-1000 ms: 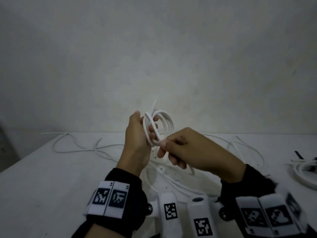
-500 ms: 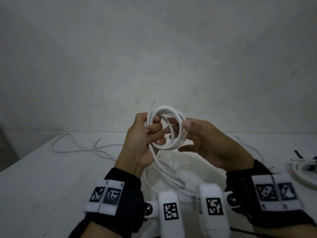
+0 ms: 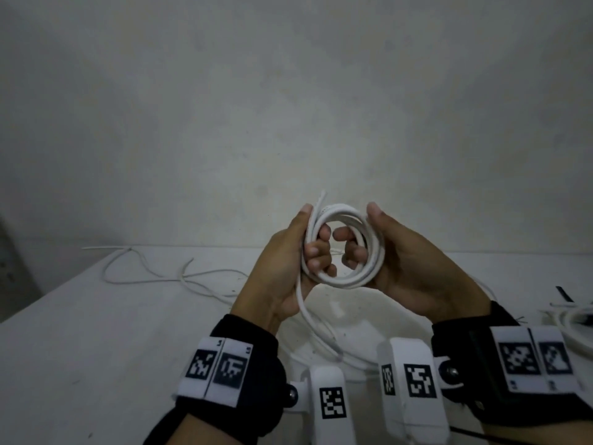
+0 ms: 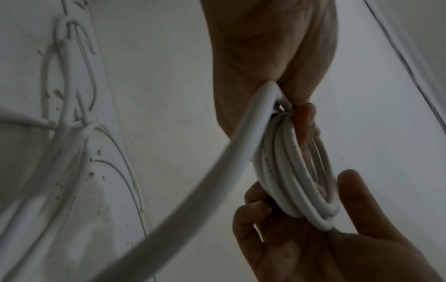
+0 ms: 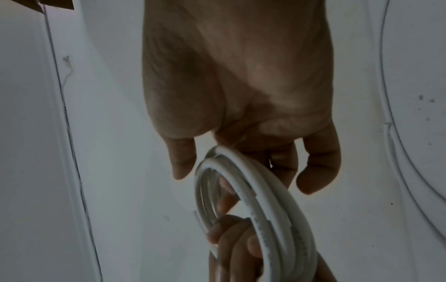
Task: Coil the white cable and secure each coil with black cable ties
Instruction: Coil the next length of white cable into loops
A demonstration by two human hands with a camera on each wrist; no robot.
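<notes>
A white cable coil (image 3: 345,277) of several loops is held up above the table between both hands. My left hand (image 3: 308,234) grips its left side, thumb on the outer rim and fingers curled through the ring. On the right side my right hand (image 3: 361,232) grips it the same way. The cable's loose tail (image 3: 303,313) drops from the left palm to the table. The left wrist view shows the coil (image 4: 287,171) edge-on, with the tail (image 4: 193,181) blurred. In the right wrist view the coil (image 5: 255,200) hangs under my right hand (image 5: 241,175).
More loose white cable (image 3: 144,271) lies across the white table (image 3: 96,348) at the left and beneath my hands. At the right edge sit another cable coil (image 3: 577,329) and a black cable tie (image 3: 563,293). A bare wall stands close behind the table.
My right hand let go of the strand below the coil, laid another loop on, and now grips the coil's right side. The coil has grown wider and sits slightly higher.
</notes>
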